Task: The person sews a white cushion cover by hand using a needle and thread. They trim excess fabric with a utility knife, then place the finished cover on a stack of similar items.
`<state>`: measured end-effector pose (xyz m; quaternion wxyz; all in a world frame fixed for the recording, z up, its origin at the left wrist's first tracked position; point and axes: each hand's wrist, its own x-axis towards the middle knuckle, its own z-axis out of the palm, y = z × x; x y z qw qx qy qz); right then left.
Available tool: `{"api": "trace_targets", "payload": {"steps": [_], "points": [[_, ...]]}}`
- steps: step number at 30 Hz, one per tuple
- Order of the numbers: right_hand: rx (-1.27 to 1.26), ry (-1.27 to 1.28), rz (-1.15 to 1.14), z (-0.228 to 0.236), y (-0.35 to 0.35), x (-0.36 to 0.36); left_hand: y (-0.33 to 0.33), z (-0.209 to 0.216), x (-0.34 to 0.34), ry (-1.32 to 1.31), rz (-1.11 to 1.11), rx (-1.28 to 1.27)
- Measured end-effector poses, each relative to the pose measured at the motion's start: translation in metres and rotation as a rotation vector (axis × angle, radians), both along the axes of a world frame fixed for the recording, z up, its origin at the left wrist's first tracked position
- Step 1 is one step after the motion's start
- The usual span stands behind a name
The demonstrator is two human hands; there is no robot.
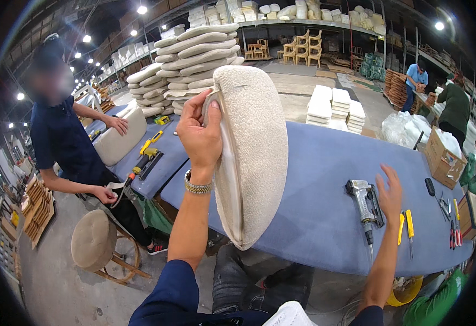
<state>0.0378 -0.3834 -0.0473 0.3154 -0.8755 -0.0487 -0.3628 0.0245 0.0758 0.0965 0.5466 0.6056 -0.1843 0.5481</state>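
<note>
Cream cushion (260,146) is upright over the left end of the bench (325,217), rim pinched between left hand (202,133) fingers, the empty right hand (389,190) loosely spread beside the staple gun (364,204).

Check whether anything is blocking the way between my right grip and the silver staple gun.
Nothing visible blocks it. The staple gun lies on the blue table, just left of your right grip in view. The yellow-handled tools sit to the right; the cushion is farther left.
</note>
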Motion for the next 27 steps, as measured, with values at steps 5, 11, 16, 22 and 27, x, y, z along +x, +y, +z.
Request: {"api": "trace_targets", "payload": {"steps": [5, 11, 16, 22, 27], "points": [[0.071, -0.364, 0.582, 0.127, 0.139, 0.012, -0.017, 0.004, -0.016, -0.005, -0.069, 0.091], [-0.046, -0.364, 0.915, 0.229, 0.236, 0.039, -0.024, 0.014, -0.036, -0.042, -0.214, 0.156], [-0.140, -0.282, 0.803, 0.234, 0.272, 0.038, -0.002, 0.038, -0.044, 0.183, -0.293, 0.201], [-0.035, -0.446, 0.716, 0.228, 0.310, 0.038, 0.027, 0.097, -0.035, 0.543, -0.269, 0.576], [-0.001, -0.465, 0.772, 0.223, 0.331, 0.054, 0.051, 0.103, -0.032, 0.440, -0.047, 0.860]]}}
